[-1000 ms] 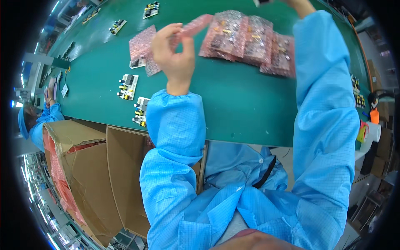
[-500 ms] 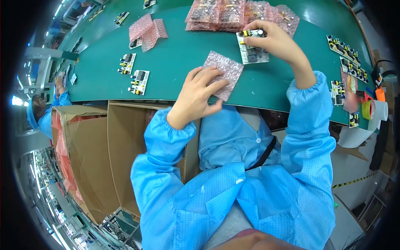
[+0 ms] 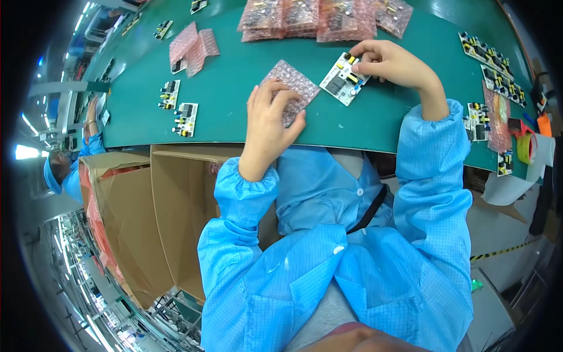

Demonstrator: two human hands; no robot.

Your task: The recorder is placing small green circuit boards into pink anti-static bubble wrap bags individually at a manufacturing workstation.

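Note:
My right hand (image 3: 394, 66) pinches a white circuit board (image 3: 345, 82) by its upper right edge, with the thumb and fingers closed on it. Yellow, black and blue parts stand on the board, which is tilted just above or on the green table. To its left lies a clear bubble-wrap bag (image 3: 298, 82), set at a slant. My left hand (image 3: 270, 120) is over the bag's lower left part, fingers curled on it and thumb along its near side. The bag's mouth cannot be made out.
Wrapped boards in pink bubble wrap (image 3: 299, 20) are stacked at the far side. Loose boards (image 3: 186, 120) lie on the left, more boards (image 3: 498, 85) on the right beside tape rolls (image 3: 525, 146). Cardboard boxes (image 3: 129, 229) stand below the table edge; another person (image 3: 76, 164) works far left.
The circuit board has been turned and brought closer to the bag in my right hand. My left fingers have curled more on the bag. The whole view has shifted slightly.

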